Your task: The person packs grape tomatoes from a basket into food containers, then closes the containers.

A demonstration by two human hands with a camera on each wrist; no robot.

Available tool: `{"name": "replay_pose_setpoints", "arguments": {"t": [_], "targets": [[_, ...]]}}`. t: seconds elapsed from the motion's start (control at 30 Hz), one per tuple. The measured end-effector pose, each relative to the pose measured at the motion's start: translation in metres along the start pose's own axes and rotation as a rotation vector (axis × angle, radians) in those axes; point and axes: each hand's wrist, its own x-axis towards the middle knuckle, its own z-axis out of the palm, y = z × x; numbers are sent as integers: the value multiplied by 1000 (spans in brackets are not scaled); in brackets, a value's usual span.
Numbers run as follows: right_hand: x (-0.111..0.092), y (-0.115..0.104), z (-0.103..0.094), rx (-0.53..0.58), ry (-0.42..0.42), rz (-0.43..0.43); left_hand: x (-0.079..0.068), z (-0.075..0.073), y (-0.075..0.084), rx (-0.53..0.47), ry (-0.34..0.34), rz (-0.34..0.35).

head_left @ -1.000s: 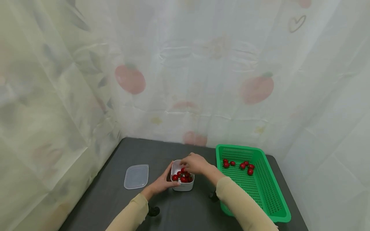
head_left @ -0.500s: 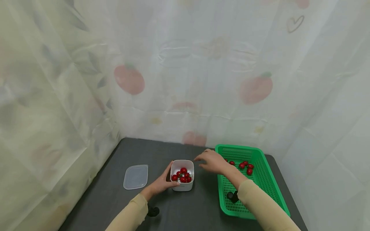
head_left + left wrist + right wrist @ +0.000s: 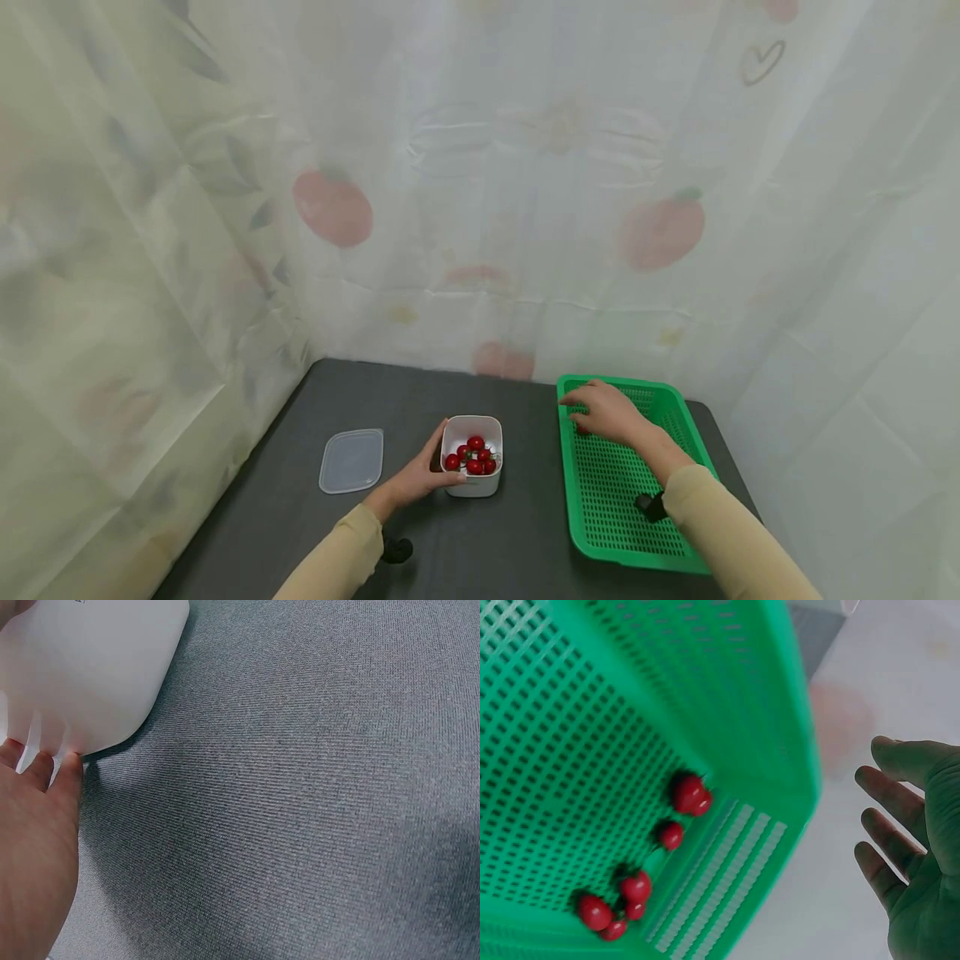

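Observation:
On the dark table a small white square container holds several cherry tomatoes in its front half. My left hand grips the container from the left, with the thumb at the near rim. Its fingertips press on the white wall in the left wrist view. Above the far left part of a green slotted basket hovers my right hand, fingers spread and holding nothing. The right wrist view shows several loose tomatoes along one end of the basket; in the head view this hand mostly hides them.
A flat translucent lid lies left of the container. Behind the table hangs a pale printed curtain, which also closes off both sides. The basket's raised rim stands near the right table edge.
My right hand has left the container and moved right to over the basket, its fingers opening out. My left hand stays on the container. One tomato at the container's back now shows.

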Motion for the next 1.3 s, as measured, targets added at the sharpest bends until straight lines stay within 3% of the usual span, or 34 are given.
{"name": "replay_pose_setpoints", "arguments": {"t": [0.23,0.73,1.07,1.3], "targets": [[-6,18,3,9,-6,78,-1,-1,1,15,4,-3],[-8,43,40,-21,-82,179,-1,0,-1,-2,-26,11],[-9,40,56,11,-163,252,-3,0,2,5,-26,21],[-8,38,72,-31,-188,296,-3,1,1,6,-29,28]]}}
